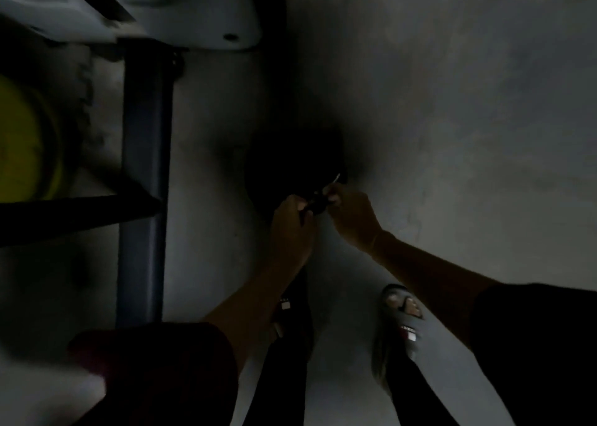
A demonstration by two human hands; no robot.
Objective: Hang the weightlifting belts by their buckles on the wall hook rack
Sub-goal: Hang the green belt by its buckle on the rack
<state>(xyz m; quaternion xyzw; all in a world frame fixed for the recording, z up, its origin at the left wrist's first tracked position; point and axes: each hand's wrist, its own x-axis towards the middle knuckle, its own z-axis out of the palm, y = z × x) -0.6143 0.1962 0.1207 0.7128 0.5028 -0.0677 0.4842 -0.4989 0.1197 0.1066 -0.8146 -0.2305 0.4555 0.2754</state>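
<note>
Hands tight around dark belt (316,206): left hand (292,214), right hand (352,214); mottled grey concrete floor (452,134) beneath.

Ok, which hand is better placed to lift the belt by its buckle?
Right, probably: the right hand pinches the dark belt where a bright metal sliver, likely the buckle, shows. The left hand grips the belt beside it. No hook rack is in view.

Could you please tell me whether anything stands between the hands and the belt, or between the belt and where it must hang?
Nothing does: the left hand and right hand both grip the dark belt. The hook rack is out of view, so that path cannot be judged.
</note>
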